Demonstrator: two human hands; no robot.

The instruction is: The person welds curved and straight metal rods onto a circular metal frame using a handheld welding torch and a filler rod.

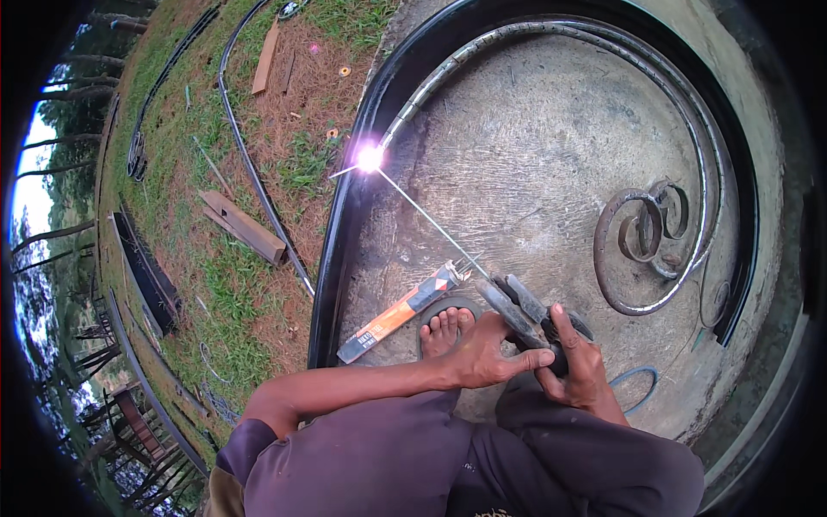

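My left hand (484,351) and my right hand (579,370) are both closed around a dark welding electrode holder (513,312) above my knees. From its jaws a thin welding rod (431,222) reaches up and left. A glaring white-violet arc (369,158) burns at the rod's far end and hides the metal there. The arc sits where the end of a scroll-shaped metal bar (439,76) meets the inner side of a curved black metal bar (343,220). Left of the glare, a short thin piece (343,172) sticks out.
An orange and grey electrode packet (401,312) lies on the concrete (508,172) beside my sandalled foot (446,332). Metal curls (642,228) stand at the right, and a blue cable loop (636,388) lies near my right wrist. Wood pieces (245,226) and a long dark bar (250,164) lie on the grass.
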